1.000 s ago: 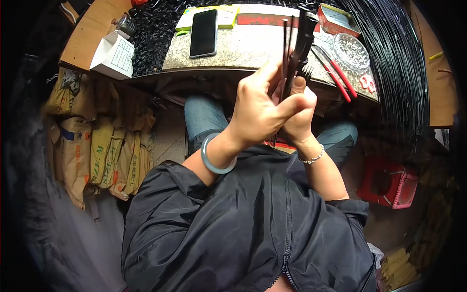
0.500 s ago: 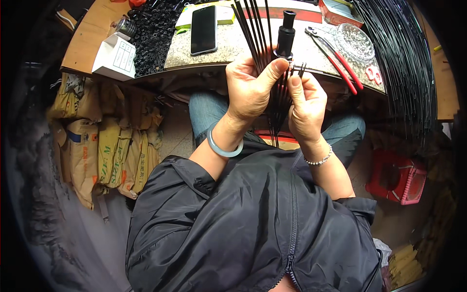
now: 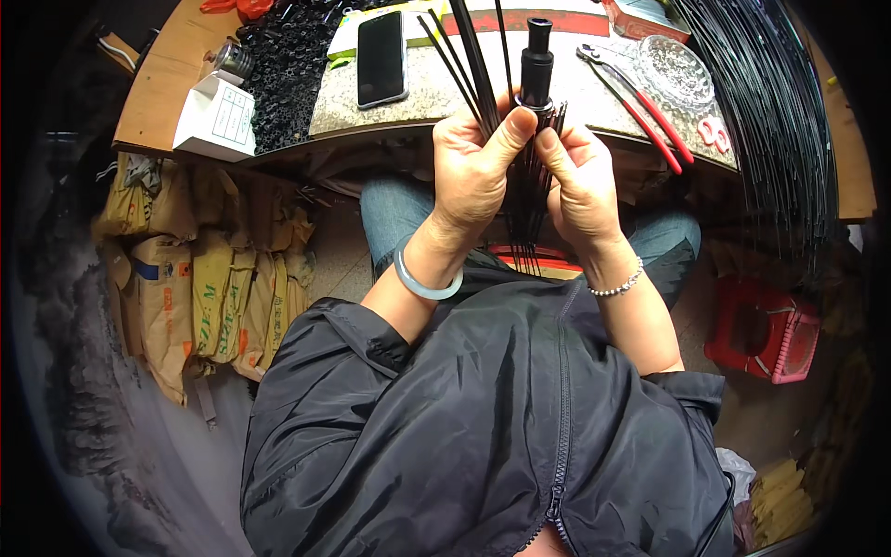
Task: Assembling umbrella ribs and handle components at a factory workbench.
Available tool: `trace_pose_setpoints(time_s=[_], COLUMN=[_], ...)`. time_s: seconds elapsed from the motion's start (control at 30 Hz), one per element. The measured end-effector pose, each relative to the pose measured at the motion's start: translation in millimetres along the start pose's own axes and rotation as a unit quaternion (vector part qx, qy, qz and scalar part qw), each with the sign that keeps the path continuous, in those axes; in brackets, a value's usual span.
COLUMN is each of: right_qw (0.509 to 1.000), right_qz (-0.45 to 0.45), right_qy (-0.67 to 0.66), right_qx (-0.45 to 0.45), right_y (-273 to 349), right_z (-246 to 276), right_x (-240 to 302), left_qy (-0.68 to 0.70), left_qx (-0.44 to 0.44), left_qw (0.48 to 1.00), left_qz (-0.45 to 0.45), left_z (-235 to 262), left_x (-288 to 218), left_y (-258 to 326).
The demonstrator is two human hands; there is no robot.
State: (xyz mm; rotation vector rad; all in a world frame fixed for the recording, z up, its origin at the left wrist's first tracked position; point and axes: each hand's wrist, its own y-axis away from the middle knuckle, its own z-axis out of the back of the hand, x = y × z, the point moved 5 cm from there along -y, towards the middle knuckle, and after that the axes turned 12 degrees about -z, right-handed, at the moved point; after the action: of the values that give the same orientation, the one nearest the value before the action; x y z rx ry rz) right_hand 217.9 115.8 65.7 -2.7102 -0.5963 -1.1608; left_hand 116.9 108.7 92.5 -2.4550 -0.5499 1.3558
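A black umbrella runner [image 3: 535, 76], a stepped tube with a flared collar, stands upright between my hands. My left hand [image 3: 469, 167] is closed around its lower end, thumb pressed near the collar. Thin black umbrella ribs [image 3: 526, 206] hang below the runner between both palms, and others stick up past the left fingers. Close on the right side, my right hand [image 3: 585, 186] pinches at the collar and the rib ends there, its thumb nearly meeting the left thumb. The fingertips hide the joint between ribs and runner.
A phone [image 3: 382, 60] lies left on the worktop, beside a heap of small black parts [image 3: 283, 93] and a white box [image 3: 215, 119]. Red-handled pliers [image 3: 640, 107], a glass dish [image 3: 676, 72] and pink scissors handles [image 3: 714, 134] lie right, before a long rib bundle [image 3: 780, 139].
My right hand has moved left and up against the runner; the rib ends it held out to the side are now close to the collar. The upper ribs have spread differently.
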Motion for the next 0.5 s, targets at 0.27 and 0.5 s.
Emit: trace_pose_setpoints(time_s=[0.27,0.5], right_qw=[0.996,0.996], right_qz=[0.067,-0.057], right_qy=[-0.044,-0.057], right_qx=[-0.034,0.028], right_y=[4,-3], right_z=[1,3], right_x=[1,-5], left_qy=[-0.161,-0.116], left_qx=[0.007,0.015], left_qw=[0.982,0.988], left_qz=[-0.097,-0.099], left_z=[-8,1], left_x=[-11,-4], left_y=[-5,-2])
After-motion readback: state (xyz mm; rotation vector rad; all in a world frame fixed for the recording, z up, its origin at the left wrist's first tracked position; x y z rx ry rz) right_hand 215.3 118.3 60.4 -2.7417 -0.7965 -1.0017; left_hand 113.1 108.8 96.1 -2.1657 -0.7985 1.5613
